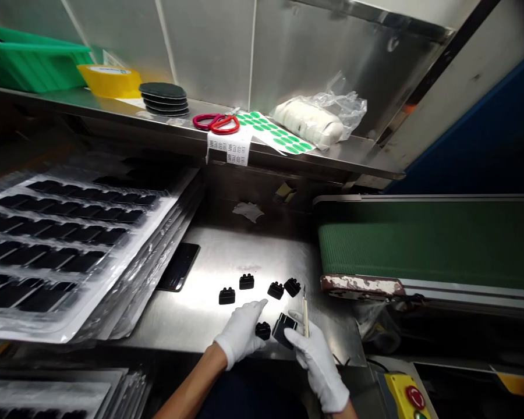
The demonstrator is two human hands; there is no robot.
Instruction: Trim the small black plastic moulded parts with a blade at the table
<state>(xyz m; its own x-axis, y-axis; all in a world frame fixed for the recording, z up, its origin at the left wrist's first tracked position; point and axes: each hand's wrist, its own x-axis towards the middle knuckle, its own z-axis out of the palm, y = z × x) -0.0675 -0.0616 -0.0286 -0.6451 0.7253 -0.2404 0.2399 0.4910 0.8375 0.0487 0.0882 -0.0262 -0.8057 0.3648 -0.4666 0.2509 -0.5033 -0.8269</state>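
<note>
My left hand (243,330), in a white glove, has its index finger stretched out. A small black plastic part (262,331) with knobs on top is held near its thumb. My gloved right hand (315,355) grips a larger black square plastic block (283,330), tilted above the metal table. Between its fingers is also a slim pale-handled tool (305,314) with a dark pointed tip, pointing away from me. Beyond my hands lie several similar small parts: a left one (227,295), a farther one (246,281), and a pair at right (276,290).
Stacked clear trays (113,279) of black pieces stand left, beside a dark phone-like slab (181,266). A green conveyor belt (432,238) runs at right. The shelf (157,125) bears scissors (218,123), yellow tape (110,81) and green stickers (275,132). An emergency-stop box (404,396) sits lower right.
</note>
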